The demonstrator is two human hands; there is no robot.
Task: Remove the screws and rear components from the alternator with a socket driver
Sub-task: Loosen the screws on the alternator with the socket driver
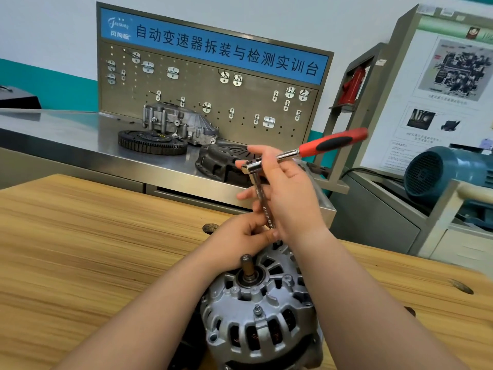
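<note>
The right hand [289, 198] grips the socket driver [330, 142] at its chrome head, fingers curled round the joint where the extension bar drops away. The red-and-black handle sticks out up and to the right of that hand, blurred. Just below and left of it, the left hand [240, 236] pinches the lower end of the same bar between thumb and fingertips. The tip of the bar is hidden behind those fingers, so whether it sits on a screw cannot be told.

Directly under both hands lies the alternator [256, 311] — grey ribbed housing, copper windings showing through the slots. Its shaft [246, 265] points upward just beneath the left hand's wrist. It rests on a wooden table [80, 222] that spreads out to both sides of the forearms.

Beyond the hands stands a steel bench [66, 129] with a toothed ring [152, 142], a cast aluminium housing [176, 121] and a dark clutch cover [221, 161] — the last right behind the right hand's fingers. A pegboard [202, 84] with hooks rises behind them. Far to the right of the right hand sits a blue motor [437, 172].
</note>
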